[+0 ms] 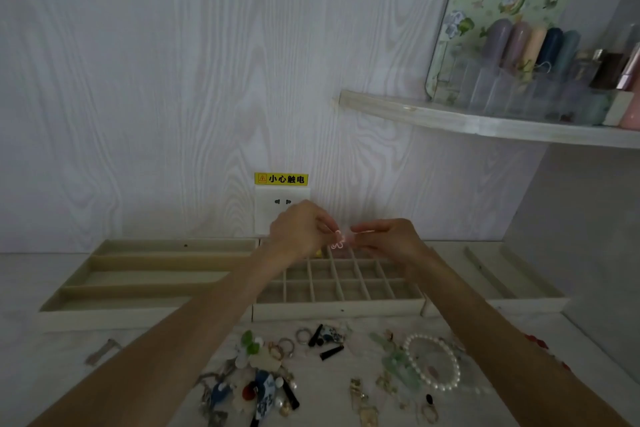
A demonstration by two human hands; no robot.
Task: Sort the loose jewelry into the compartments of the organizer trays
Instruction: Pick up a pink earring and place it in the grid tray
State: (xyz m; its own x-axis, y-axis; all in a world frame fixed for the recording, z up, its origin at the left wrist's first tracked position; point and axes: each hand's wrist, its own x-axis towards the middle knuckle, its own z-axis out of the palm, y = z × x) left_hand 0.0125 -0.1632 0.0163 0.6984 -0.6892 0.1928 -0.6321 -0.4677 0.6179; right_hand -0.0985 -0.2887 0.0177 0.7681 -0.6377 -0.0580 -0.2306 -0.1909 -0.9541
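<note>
Below the raised hands three pale organizer trays stand in a row against the wall: a tray with long channels (145, 274) under the left forearm, a grid tray (346, 284) of small square compartments directly beneath both hands, and a third tray (512, 281) beyond the right forearm. Nearer to the person than the hands, between the two forearms, the loose jewelry (277, 378) lies scattered on the table, with a pearl bracelet (433, 362) just inside the right forearm and some rings (287, 345) closer to the left one. The left hand (298, 232) and the right hand (388, 236) are held together above the far rows of the grid tray, and the fingertips of both pinch one small pink piece (338, 240) (its exact kind I cannot tell, it looks like thin loops). It hangs between them, not touching any compartment.
</note>
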